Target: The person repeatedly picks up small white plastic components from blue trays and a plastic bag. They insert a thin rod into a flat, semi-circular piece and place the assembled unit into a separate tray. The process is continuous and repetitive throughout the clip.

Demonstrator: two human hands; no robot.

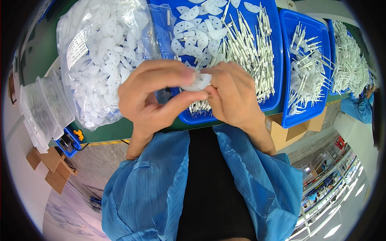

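Holding a white disc over the blue tray

Holding a small white disc (197,82) between them, both hands meet just above the near edge of the big blue tray (273,60). The left hand (150,96) grasps the disc with thumb and fingers curled around its left side. The right hand (235,94) pinches the disc from the right side, its fingers closed on the rim. The disc is partly hidden by the fingers, so its exact shape I cannot tell.

Inside the tray lie many flat white pieces (197,28) at the far left part, and a heap of thin white pins (249,48) at the right part. Left of the tray stands a clear bag (100,56) full of the same white pieces, touching the tray. Further left of the tray are stacked clear containers (44,108). Right of the tray sits a second blue tray (321,36) with assembled pins, and beyond it another pile of white parts (350,60). Under the right corner of the tray a cardboard box (289,132) shows. Blue sleeves (152,184) come from below the tray.
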